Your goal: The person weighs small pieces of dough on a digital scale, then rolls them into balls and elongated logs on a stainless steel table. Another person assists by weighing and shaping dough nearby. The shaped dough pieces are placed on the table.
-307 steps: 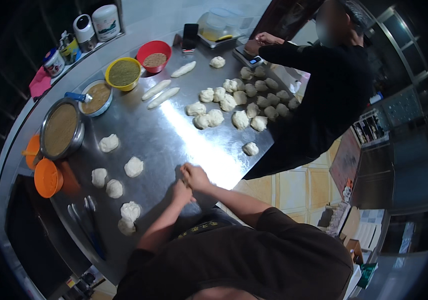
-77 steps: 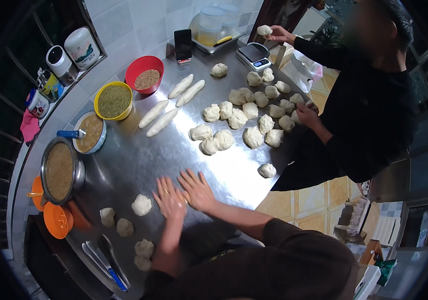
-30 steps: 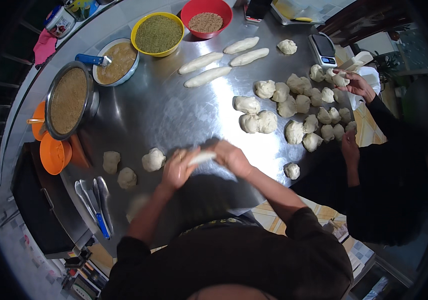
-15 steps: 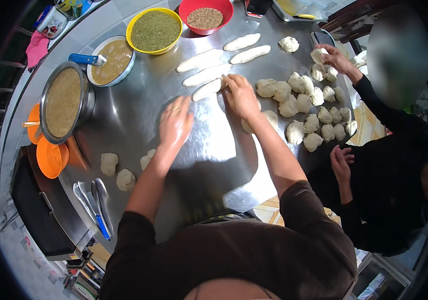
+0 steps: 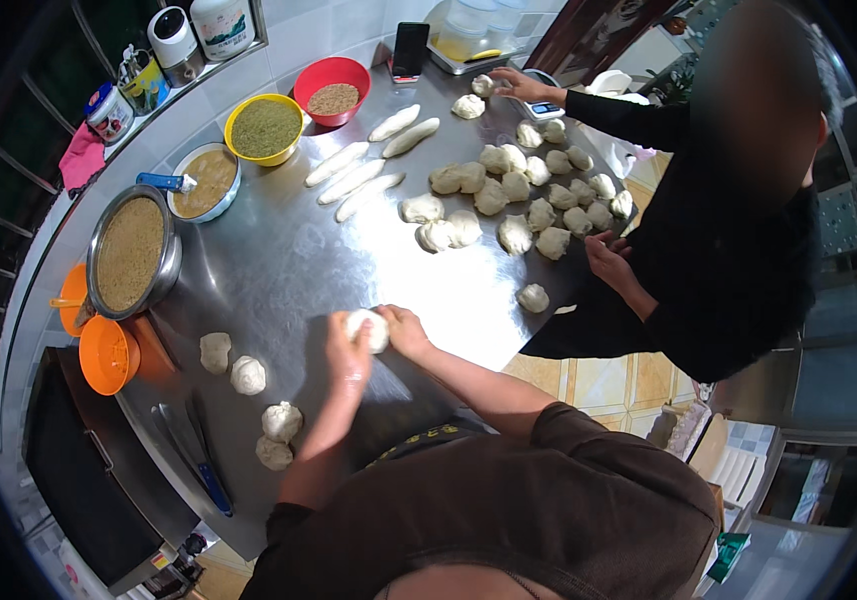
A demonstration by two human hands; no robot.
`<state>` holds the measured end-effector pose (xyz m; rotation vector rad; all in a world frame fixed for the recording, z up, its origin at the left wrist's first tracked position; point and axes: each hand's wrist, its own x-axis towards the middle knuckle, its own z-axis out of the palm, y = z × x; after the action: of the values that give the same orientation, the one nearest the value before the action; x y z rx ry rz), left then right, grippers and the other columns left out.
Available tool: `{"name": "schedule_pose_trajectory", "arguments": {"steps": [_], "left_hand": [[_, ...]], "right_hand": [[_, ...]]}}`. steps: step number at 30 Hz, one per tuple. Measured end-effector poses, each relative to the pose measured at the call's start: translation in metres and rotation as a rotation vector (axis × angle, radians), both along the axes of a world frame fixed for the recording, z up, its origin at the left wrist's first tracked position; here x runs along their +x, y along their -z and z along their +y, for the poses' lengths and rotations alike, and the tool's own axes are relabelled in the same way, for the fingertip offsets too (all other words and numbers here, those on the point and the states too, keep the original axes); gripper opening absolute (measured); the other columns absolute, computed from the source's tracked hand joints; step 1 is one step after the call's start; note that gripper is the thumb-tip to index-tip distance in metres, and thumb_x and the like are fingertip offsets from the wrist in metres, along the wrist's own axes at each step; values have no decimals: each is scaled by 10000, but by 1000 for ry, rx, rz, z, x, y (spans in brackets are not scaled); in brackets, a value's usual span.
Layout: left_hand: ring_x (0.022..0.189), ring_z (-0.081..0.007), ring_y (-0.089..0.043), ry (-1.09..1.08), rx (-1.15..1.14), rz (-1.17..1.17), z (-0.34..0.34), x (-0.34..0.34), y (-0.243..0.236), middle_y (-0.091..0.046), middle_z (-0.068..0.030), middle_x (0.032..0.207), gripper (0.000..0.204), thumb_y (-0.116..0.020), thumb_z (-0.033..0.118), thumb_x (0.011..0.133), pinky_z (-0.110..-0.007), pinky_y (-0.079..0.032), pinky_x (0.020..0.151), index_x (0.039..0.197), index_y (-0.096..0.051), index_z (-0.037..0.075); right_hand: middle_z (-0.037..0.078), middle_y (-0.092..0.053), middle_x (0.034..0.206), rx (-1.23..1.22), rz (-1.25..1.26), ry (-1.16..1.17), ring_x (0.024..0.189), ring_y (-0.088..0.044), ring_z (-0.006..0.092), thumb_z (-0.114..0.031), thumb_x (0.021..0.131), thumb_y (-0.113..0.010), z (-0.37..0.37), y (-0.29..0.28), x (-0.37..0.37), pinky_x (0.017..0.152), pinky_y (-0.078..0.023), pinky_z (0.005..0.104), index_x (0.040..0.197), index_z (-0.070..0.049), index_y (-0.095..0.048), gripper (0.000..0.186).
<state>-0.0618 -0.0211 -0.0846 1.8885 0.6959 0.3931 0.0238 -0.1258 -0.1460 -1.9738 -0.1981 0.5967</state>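
Note:
Close to the table's near side, a round piece of dough (image 5: pixel 374 330) is gripped between my two hands. My left hand (image 5: pixel 345 350) has its fingers curled round one side, while my right hand (image 5: pixel 407 332) presses against the other. Beyond them lie several long rolled dough strips (image 5: pixel 351 181) side by side. To the right spreads a cluster of dough lumps (image 5: pixel 492 197). Left of my left forearm are two touching dough lumps (image 5: pixel 282 422), with another dough lump (image 5: pixel 248 375) and a flatter one farther left.
A steel bowl of brown filling (image 5: pixel 129 254), a bowl of paste (image 5: pixel 207 182), a yellow bowl (image 5: pixel 265 130) and a red bowl (image 5: pixel 333 90) line the far left edge. Tongs (image 5: pixel 211 480) lie near left. At the right, a co-worker's hand (image 5: pixel 527 86) reaches by a scale (image 5: pixel 543 108).
My hands have left the dough strips and come nearer, now holding a round dough piece. The last strip looks longer. The co-worker's far hand has moved farther back. The view has shifted.

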Motion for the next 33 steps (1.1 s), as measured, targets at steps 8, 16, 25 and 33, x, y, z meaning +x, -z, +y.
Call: {"name": "schedule_pose_trajectory", "arguments": {"steps": [8,16,25,33], "left_hand": [[1101,-403,-503,218,27,-7,-42,-67,56,-458,-237,1227,514,-733,31,753,-434,-499,853,1199,-483,-7],[664,-350,-688,298,342,364,12,-2,61,-671,-188,738,252,-732,192,815,-425,-535,573,837,-593,-18],[624,-148,-696,415,-391,358,0,-40,78,-709,-118,726,165,-725,73,798,-310,-543,578,885,-613,-10],[892,-382,-577,442,322,123,12,-36,53,-570,-161,949,168,-681,58,768,-453,-479,773,916,-604,59]], "right_hand": [[149,-615,909,-282,-727,-241,895,-610,318,-116,853,-584,-41,10,-47,751,-499,441,900,-69,-591,67],[174,-660,782,-258,-475,-318,721,-640,367,-237,914,-589,29,-7,30,614,-501,426,938,-43,-563,197],[128,-621,722,-275,-766,-477,679,-636,330,-222,866,-565,19,5,-8,602,-508,450,879,-82,-511,150],[207,-649,777,-230,-441,-281,712,-640,398,-259,916,-528,23,-15,-7,625,-496,493,853,-59,-548,211]]}}
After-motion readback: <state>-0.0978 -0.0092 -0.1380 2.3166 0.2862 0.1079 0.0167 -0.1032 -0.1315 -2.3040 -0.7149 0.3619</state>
